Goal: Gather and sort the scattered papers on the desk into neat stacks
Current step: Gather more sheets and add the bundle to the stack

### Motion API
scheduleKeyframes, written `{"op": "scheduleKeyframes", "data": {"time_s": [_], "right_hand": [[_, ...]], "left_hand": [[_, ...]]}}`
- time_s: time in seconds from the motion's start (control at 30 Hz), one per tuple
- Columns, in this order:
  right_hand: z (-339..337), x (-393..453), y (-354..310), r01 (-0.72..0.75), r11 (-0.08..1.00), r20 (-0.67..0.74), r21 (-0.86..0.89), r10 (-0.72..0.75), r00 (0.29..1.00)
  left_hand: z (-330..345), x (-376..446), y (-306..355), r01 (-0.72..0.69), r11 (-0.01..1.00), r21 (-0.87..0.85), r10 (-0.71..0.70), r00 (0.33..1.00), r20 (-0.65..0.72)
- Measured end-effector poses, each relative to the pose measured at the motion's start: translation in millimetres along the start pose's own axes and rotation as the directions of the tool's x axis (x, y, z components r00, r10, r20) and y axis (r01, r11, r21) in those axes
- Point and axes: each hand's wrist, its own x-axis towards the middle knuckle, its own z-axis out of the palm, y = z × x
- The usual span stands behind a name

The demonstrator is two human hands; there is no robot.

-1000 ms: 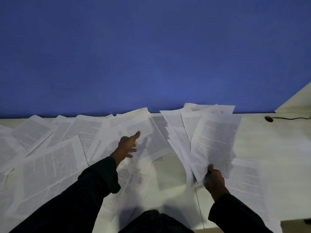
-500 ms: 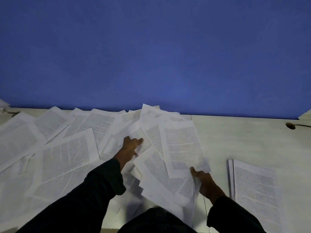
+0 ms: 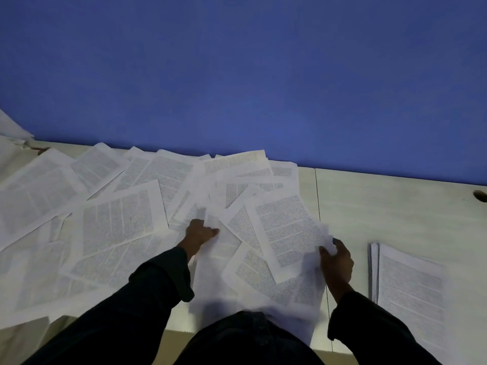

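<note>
Printed white papers lie scattered and overlapping across the left and middle of the pale desk. My left hand rests on the sheets in the middle, fingers curled round the edge of one. My right hand grips the right edge of a loose bunch of sheets that lies fanned on the desk in front of me. A neat stack of papers sits at the right, apart from both hands.
A blue wall rises straight behind the desk. A dark cable hole is at the far right of the desk. The desk's front edge runs close to my body, and some sheets overhang it.
My right hand has brought the held bunch of sheets down from the air onto the desk. My left hand has drawn back toward me, its fingers curling on a sheet. The view has shifted left.
</note>
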Motion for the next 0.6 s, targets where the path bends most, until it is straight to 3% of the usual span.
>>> {"op": "scheduleKeyframes", "data": {"time_s": [0.1, 0.33, 0.47, 0.6], "right_hand": [[0, 3, -4, -0.005, 0.991, -0.107, -0.134, -0.01, 0.994], [2, 20, -4, 0.088, 0.988, 0.013, -0.126, -0.087, 0.996], [6, 35, -3, 0.096, 0.978, 0.155, -0.185, -0.067, 0.986], [2, 41, -11, 0.221, 0.899, 0.184, -0.378, -0.161, 0.97]], "left_hand": [[20, 2, -7, 0.005, 0.97, -0.245, -0.037, 0.991, -0.126], [45, 6, 5, -0.041, 0.916, -0.4, 0.085, 0.992, 0.093], [63, 11, 10, -0.066, 0.91, -0.409, 0.173, 0.957, 0.232], [71, 31, -1, -0.121, 0.964, -0.236, 0.181, 0.951, 0.25]]}}
